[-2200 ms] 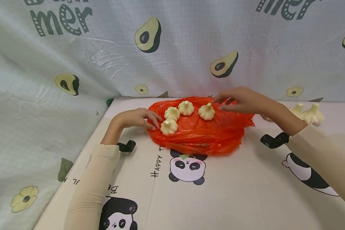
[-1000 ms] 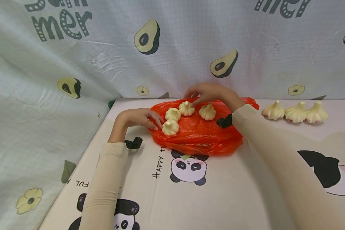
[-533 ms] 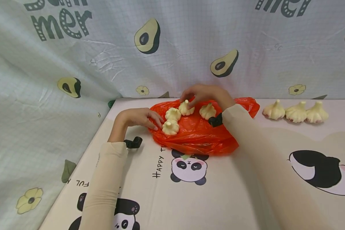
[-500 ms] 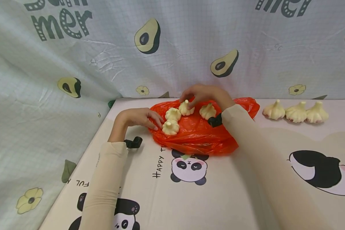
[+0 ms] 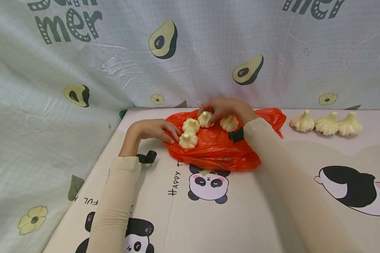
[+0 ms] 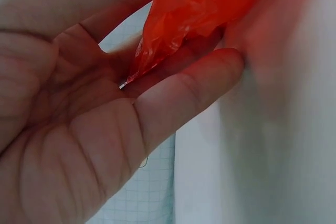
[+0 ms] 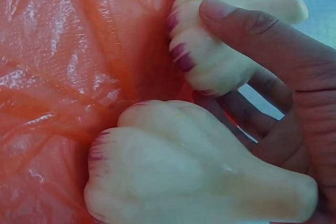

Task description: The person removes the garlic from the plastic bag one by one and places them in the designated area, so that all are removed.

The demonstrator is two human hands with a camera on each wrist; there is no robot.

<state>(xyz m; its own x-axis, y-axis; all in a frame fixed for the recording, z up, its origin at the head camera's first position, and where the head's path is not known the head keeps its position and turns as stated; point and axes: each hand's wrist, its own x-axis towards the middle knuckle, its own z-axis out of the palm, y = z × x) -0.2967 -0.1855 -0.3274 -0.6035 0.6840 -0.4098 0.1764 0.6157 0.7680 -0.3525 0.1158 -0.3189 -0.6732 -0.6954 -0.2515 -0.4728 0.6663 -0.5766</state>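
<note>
A crumpled red plastic bag (image 5: 221, 151) lies on the table with several garlic bulbs on it. My right hand (image 5: 223, 106) grips the garlic bulb (image 5: 204, 119) at the back, its thumb and fingers on either side in the right wrist view. Close under that hand lies another garlic bulb (image 7: 168, 166), which it does not hold. Two more bulbs sit near the bag's left edge, a rear bulb (image 5: 191, 125) and a front bulb (image 5: 188, 140). My left hand (image 5: 155, 130) holds the left edge of the bag, the film (image 6: 194, 9) between its thumb and fingers.
Three garlic bulbs (image 5: 326, 123) stand in a row on the table at the back right. A printed cloth (image 5: 206, 52) hangs behind the table and along its left side. The table cover (image 5: 240, 211) bears panda prints.
My right hand has come from the bag's right side across to the back garlic bulb and taken hold of it. The left hand stays at the bag's left edge.
</note>
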